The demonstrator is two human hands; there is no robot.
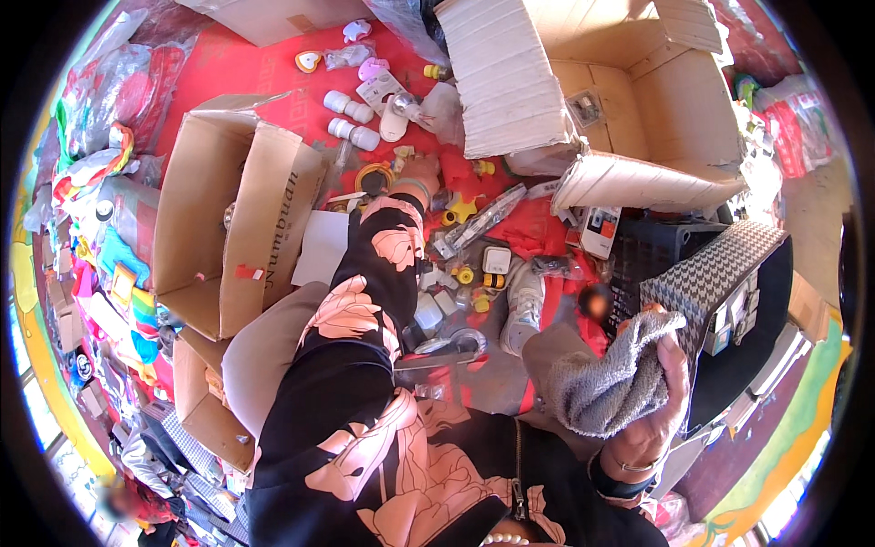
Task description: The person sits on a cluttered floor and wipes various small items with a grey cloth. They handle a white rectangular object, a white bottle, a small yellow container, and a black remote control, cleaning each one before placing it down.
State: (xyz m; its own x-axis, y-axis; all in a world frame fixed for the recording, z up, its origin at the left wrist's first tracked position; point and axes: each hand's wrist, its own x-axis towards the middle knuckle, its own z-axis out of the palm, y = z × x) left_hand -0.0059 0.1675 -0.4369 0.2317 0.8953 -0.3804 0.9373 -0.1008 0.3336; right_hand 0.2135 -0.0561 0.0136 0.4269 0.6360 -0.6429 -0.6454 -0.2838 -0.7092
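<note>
My left arm, in a black sleeve with pink flowers, stretches forward over a pile of small goods on a red sheet. At its end my left hand point(419, 173) is among small yellow pieces point(402, 157), beside a round yellow-rimmed item point(374, 179). Its fingers are too small and partly hidden to make out. A crumpled grey towelling cloth point(606, 387) is gripped in my right hand point(649, 438), near a houndstooth-patterned box point(720, 273). A yellow star-shaped piece point(462, 208) and a long clear-wrapped item point(478, 223) lie right of my left hand.
An open cardboard box point(196, 219) stands on the left, and a larger open one point(629, 109) at the far right. White-capped bottles point(353, 134) lie ahead. My white sneaker point(523, 308) is among loose pieces. A black plastic basket point(638, 260) sits by the houndstooth box.
</note>
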